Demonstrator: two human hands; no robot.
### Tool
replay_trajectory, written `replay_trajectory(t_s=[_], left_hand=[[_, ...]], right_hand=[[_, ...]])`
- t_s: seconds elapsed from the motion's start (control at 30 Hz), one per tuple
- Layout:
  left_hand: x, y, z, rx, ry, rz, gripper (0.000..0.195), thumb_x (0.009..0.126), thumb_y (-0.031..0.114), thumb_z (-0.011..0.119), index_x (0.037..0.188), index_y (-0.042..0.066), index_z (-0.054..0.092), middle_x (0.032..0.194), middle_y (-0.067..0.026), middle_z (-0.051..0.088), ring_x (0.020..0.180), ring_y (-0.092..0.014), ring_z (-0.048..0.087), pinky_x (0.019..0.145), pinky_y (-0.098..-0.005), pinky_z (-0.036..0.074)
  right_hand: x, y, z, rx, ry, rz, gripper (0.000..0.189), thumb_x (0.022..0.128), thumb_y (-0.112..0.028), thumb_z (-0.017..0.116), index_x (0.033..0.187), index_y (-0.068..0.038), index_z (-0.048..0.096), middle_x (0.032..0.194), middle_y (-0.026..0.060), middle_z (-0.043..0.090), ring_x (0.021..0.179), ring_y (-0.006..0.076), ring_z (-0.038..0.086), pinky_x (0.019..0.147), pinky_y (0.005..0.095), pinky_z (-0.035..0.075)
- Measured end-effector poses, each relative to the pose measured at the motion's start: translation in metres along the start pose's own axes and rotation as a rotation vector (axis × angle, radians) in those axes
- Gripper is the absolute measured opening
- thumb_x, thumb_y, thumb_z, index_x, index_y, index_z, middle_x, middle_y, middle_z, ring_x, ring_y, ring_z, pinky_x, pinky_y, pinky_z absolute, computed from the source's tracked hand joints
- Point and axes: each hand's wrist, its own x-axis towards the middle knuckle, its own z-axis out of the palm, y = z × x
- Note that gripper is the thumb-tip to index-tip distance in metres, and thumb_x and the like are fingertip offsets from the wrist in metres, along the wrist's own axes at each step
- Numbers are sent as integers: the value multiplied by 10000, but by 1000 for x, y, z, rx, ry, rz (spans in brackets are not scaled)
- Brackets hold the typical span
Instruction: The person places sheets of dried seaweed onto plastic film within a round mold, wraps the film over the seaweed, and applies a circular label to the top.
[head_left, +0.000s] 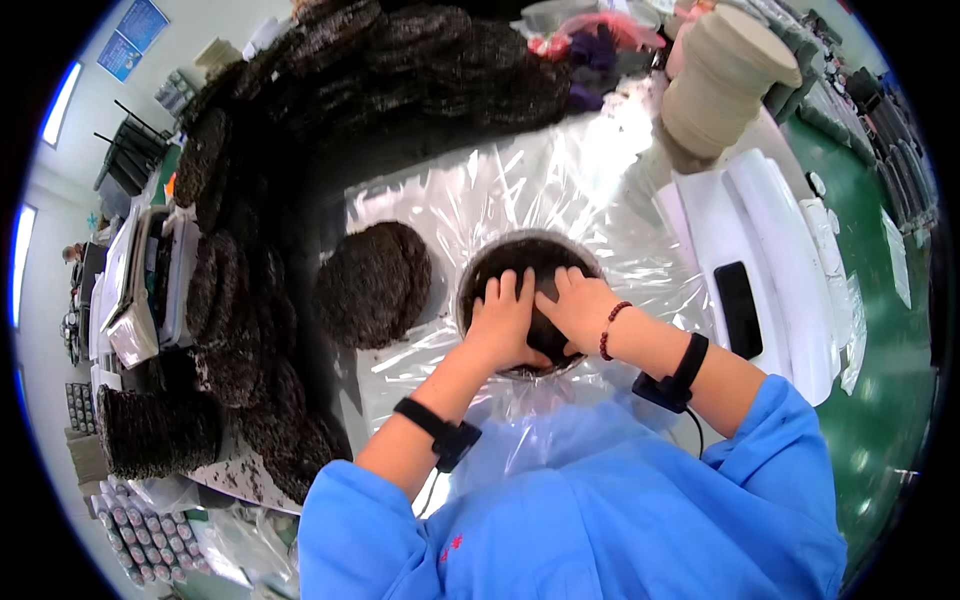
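Observation:
My left hand (504, 319) and my right hand (583, 309) are both inside a round tub (598, 262). Their fingers are spread over the dark material (546, 330) in it, and neither holds anything. Part of that material is hidden beneath my palms. Clear plastic film (420, 187) spreads in creases around the tub. To its left lie two overlapping round cakes of dark fibrous stuff (367, 289), apparently dried seaweed. A beaded bracelet (611, 330) circles my right wrist. Each forearm carries a black strap with a small device.
Many more dark cakes (420, 67) are heaped along the table's far and left sides. A beige cylindrical stack (724, 82) stands at far right. On the right, a black phone (739, 310) rests on white sheeting (787, 285). Plastic boxes (176, 277) sit beyond the left heap.

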Motion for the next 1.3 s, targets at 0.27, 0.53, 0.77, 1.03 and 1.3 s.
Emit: replay_trajectory(t_s=[0.27,0.53,0.77,1.03,1.3], left_hand=[[-84,-37,75,-313,528,-51,1320,707,690,706,1509,-83,-2,1534,-320,203,1413,-478,235,1147,-512,246],[-90,-103,-10,44,709,-175,610,821,256,730,1342,21,518,1366,-203,495,1293,-388,445,1073,-451,372],[-111,-164,-16,252,423,-103,472,916,150,623,1339,-26,510,1373,-224,522,1292,-364,493,1068,-412,427],[-83,-54,-48,286,749,341,461,887,-14,526,1341,-89,495,1390,-257,511,1326,-403,476,1130,-544,339],[-17,34,-24,143,477,306,789,801,525,654,1435,96,462,1525,-203,352,1442,-375,269,1142,-620,182]], right_hand=[[33,-31,24,235,447,-81,689,833,-571,636,1455,-371,416,1611,95,184,1442,486,115,1010,785,218],[41,-36,38,152,326,3,661,845,-667,537,1443,-405,435,1623,104,157,1465,486,7,968,850,154],[24,-38,7,233,357,-61,595,903,-596,510,1346,-201,560,1510,161,371,1420,442,242,987,799,224],[-31,12,9,983,734,103,484,941,-397,592,1237,-15,582,766,176,686,760,337,673,809,424,507],[-7,34,27,601,928,235,249,848,-158,673,1082,-114,601,937,110,631,784,334,638,664,421,520]])
